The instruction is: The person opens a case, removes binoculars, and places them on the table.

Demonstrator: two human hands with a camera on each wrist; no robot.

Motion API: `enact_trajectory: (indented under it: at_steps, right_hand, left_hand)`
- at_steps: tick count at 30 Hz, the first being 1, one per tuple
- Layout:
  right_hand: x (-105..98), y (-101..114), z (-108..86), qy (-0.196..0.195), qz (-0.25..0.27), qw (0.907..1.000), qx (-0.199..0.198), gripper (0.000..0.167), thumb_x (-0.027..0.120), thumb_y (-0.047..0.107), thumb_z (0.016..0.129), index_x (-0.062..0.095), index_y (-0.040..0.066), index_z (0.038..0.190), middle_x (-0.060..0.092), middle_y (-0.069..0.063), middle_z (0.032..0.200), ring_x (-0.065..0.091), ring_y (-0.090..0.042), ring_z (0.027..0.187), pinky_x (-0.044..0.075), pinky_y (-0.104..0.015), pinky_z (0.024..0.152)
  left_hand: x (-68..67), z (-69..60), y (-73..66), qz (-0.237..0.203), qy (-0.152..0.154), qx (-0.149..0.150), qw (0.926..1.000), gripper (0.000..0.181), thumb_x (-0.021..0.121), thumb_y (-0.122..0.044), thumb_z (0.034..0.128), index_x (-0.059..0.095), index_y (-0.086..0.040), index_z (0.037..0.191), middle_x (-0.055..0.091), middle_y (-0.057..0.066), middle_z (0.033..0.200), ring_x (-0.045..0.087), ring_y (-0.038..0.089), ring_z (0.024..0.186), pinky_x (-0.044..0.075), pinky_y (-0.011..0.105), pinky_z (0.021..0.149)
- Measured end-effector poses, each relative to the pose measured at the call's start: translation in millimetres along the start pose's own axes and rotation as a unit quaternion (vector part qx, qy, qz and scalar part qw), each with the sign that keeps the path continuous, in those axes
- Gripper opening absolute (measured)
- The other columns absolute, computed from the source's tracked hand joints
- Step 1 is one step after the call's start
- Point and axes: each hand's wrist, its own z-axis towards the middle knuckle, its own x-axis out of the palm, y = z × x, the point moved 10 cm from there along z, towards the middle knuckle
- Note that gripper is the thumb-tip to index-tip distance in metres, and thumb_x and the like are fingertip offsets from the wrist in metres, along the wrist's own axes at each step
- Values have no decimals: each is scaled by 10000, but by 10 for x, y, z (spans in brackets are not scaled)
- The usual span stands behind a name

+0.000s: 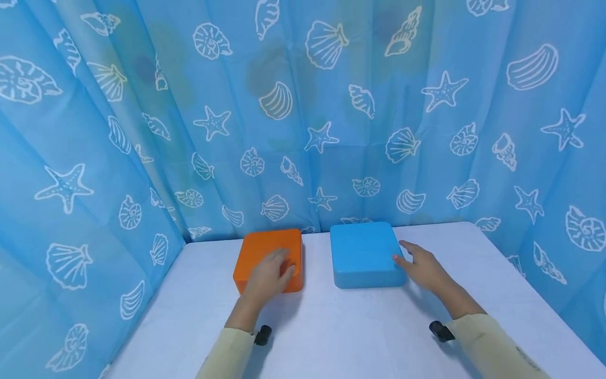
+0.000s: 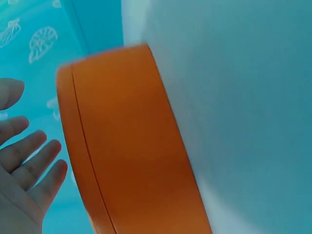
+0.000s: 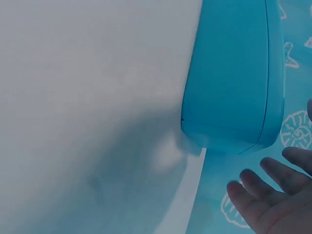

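An orange lidded box (image 1: 253,250) with rounded corners sits on the white table, left of the middle. Over its front part hovers my left hand (image 1: 266,276), its fingers spread and apart from the lid in the left wrist view. To the right sits a light-blue box (image 1: 364,255) of similar shape. Beside its right side is my right hand (image 1: 423,268), with thumb and fingers extended. The right wrist view shows the right hand (image 3: 278,200) near a corner of the blue box (image 3: 226,73), with fingers loosely spread and a gap between. Neither hand holds anything.
A white cloth (image 1: 341,326) covers the table. Blue curtains (image 1: 293,131) printed with shells and starfish hang behind it and along both sides. A small black device (image 1: 262,335) is at the left wrist, another black device (image 1: 441,331) at the right.
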Motion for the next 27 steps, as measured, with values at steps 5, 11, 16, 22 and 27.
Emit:
enact_trajectory:
  at_steps: [5,11,16,22,27]
  right_hand:
    - [0,-66,122,-64,423,9988,235,664,513,361,1004,310,-67,1468,440,-299,1395,442,-487,1247,433,-608,938]
    - [91,-291,379,252,1496,9843,901,695,479,326,1012,202,-103,1483,417,-335,1363,453,-481,1228,426,-564,976]
    - [211,-496,496,626,2742,9442,1714,704,453,331,1027,148,-90,1501,363,-309,1419,460,-421,1232,485,-430,948]
    - [156,-486,559,672,3337,9116,2306,657,449,331,1029,198,-42,1508,403,-271,1406,555,-300,1085,542,-299,823]
    - [29,-432,606,814,3452,9024,2446,653,468,339,1021,210,-10,1507,416,-276,1386,579,-304,1038,541,-350,847]
  left_hand:
    - [111,129,-260,-351,330,-21,9988,537,630,-420,939,529,-154,1395,564,24,1349,521,220,1220,463,445,982]
    - [436,363,-607,-1656,1205,-312,9783,600,626,-410,945,435,-179,1465,568,24,1337,571,216,1162,518,411,906]
    - [788,516,-648,-2718,1756,-1290,9374,673,645,-378,937,382,-76,1478,552,92,1342,581,254,1136,511,437,915]
    - [921,695,-468,-4079,1397,-2604,8639,603,637,-326,949,440,25,1398,561,163,1275,591,311,1100,506,442,921]
    - [942,855,-448,-5074,1293,-2981,7981,553,626,-293,954,448,42,1356,535,222,1298,549,360,1157,520,435,900]
